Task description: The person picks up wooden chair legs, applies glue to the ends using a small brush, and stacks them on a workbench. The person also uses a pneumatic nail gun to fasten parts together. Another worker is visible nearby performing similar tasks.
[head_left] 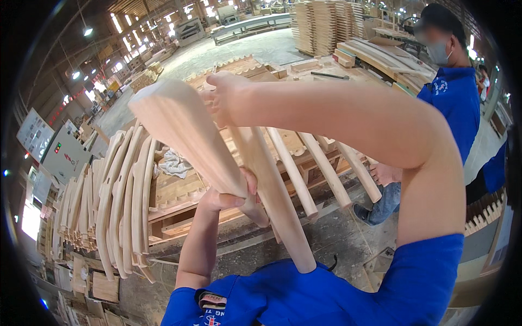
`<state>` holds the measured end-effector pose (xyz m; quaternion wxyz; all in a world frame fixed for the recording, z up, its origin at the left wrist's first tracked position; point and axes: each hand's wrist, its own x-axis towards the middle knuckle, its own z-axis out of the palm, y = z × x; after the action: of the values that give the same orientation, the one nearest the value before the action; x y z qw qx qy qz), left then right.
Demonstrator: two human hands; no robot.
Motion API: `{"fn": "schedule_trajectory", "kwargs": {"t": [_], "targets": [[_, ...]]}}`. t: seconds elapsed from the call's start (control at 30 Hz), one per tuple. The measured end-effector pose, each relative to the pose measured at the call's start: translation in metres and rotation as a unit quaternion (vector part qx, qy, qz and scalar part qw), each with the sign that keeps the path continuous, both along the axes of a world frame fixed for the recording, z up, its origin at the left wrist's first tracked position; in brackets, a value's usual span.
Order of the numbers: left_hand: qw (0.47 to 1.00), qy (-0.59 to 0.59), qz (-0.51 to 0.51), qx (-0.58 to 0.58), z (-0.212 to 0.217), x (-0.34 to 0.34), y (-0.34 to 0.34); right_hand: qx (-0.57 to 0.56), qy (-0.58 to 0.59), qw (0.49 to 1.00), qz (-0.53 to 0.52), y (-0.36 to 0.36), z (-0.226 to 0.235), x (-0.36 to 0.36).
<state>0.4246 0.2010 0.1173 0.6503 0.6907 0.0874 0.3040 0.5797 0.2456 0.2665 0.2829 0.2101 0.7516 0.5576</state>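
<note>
A pale, shaped wooden leg [187, 130] slants in front of me, its broad end up and away. My left hand [231, 196] is closed around its lower, narrower part. Beside it, a second long wooden leg [277, 204] runs down toward my shirt, its rounded end near my chest. My right hand [224, 98] reaches across from the right, fingers curled at the upper end of this second leg. The first leg partly hides those fingers.
Several curved wooden pieces [122, 201] lean in a row at left. Behind my hands stands a wooden bench [179, 190] with a white cloth [175, 164] and several loose round bars [326, 168]. A co-worker in blue [454, 103] stands at right, one hand low near the bars.
</note>
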Motion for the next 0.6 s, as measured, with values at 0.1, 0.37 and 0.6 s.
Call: {"fn": "schedule_trajectory", "kwargs": {"t": [0.1, 0.37, 0.6], "targets": [[1.000, -0.008, -0.010, 0.000, 0.001, 0.007, 0.000, -0.087, -0.001, 0.991, -0.098, -0.004, 0.005, -0.010], [0.982, -0.142, -0.040, -0.120, -0.002, 0.017, -0.006, -0.271, 0.096, 0.958, -0.003, 0.011, -0.029, 0.074], [0.918, -0.108, 0.382, 0.015, 0.019, -0.061, -0.004, -0.102, 0.348, 0.932, -0.025, 0.008, -0.001, 0.184]]}}
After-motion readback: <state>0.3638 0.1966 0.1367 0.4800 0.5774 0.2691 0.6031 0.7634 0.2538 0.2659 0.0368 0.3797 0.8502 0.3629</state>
